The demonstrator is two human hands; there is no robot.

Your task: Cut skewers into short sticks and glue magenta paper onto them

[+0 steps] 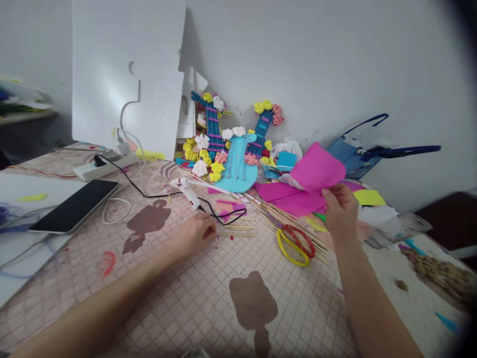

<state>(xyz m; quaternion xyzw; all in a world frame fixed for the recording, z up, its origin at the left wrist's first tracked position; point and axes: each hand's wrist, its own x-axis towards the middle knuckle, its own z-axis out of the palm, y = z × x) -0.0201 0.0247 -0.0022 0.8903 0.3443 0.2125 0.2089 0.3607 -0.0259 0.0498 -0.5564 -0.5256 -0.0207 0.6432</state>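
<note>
My right hand [341,211] pinches the lower edge of a bright pink craft sheet [317,168] and holds it up; paper or felt, I cannot tell which. More pink sheets [288,198] lie flat behind it. On the tablecloth, my left hand [197,231] rests with its fingers curled in, and nothing shows in them. Just beyond it lies a white hot glue gun [189,193] with a black cord. Thin wooden sticks [238,227] are to the right of my left hand. Scissors [296,244] with red and yellow handles lie between my hands.
Guitar-shaped crafts, one light blue [238,166], lean at the back among yellow, white and pink flowers. A black-screened phone or tablet [76,205] and a power strip [106,166] are at left. A blue bag [348,154] and brown pebble-like pieces [439,271] are at right.
</note>
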